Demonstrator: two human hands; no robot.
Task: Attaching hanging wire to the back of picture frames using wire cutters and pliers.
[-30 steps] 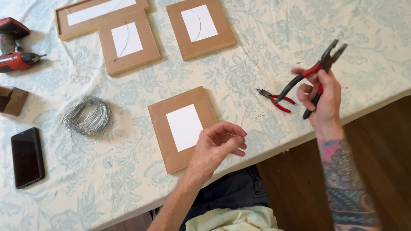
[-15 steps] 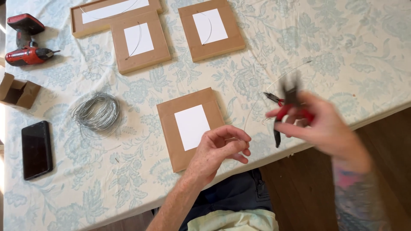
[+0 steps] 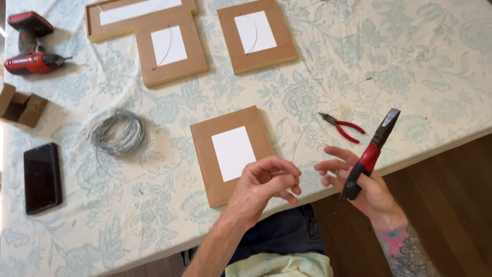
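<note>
**Wire end at left fingertips, pliers parked in right palm**

Left hand: thumb and forefinger drawn together at about, pinching or nearly pinching the near end of a thin wire. Wire is too fine to confirm actual contact. Other fingers curled loosely.

Wire long axis: runs from the left fingertips toward 1 o'clock, arcing up across the tablecloth, with the free end well out toward the far right of the table. So the wire lies up and right of the left fingers; the near end is at them.

Right hand: large red-and-black pliers held by the handles against the palm, gripped by the lower fingers. Nose points to 1 o'clock, roughly parallel to the wire. Index and middle fingers are spread and free, reaching toward 9 o'clock at the left fingertips, close but apart. Plier nose looks closed, with nothing in it.

Nearer hand to the wire's near end: left. Right free fingers are just beside it.

Around:
- small red-handled pliers on the cloth at 12 o'clock from the right hand, just beside the wire's run
- brown frame back with white panel at 11 o'clock from the left hand
- three more frame backs along the far edge
- wire coil, dark phone, red drill and small cardboard box, all well to the left
</note>
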